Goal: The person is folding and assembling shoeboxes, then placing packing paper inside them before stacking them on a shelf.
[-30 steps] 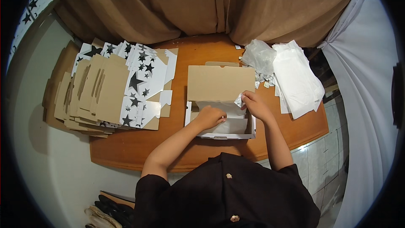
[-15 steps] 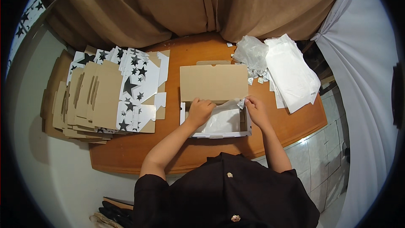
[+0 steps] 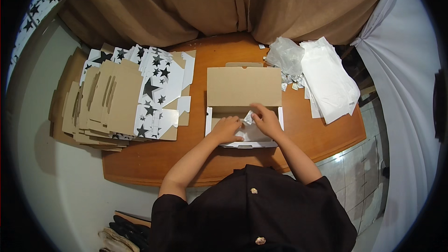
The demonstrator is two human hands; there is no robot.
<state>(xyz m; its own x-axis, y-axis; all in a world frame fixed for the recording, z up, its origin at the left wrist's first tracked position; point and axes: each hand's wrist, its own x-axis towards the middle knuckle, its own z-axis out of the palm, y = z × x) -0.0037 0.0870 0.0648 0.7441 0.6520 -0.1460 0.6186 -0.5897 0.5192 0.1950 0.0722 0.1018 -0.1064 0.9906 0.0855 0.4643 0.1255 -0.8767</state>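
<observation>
A: Fingers first. The right hand [image 3: 267, 120] has its fingertips pinched on a crumpled bit of white paper [image 3: 248, 117], narrow grip, thumb side turned toward the other hand.

B: And the left hand [image 3: 227, 128]?

A: Curled, knuckles up, pressing down on the same white paper where it lines the open box [image 3: 244, 128]. Whether those fingers actually grip the sheet or only pin it, I cannot tell from up here.

B: Where does the box sit?

A: Near the front edge of the wooden table [image 3: 154, 163], about mid-width, its brown lid [image 3: 244, 86] flipped back toward the curtain [image 3: 210, 4].

B: Risks?

A: My read: a pinch that tight on thin paper could tear it if the left hand holds it down while the right pulls. The box is also close to the front edge, so a hard shove could slide it toward the person's lap.

B: Surroundings?

A: Stack of flat star-printed box blanks [image 3: 126, 98] overhanging the left edge of the table. At the right back corner, a pile of white sheets [image 3: 329, 79] with a crinkled clear bag [image 3: 285, 55] beside it, well apart from both hands.
</observation>
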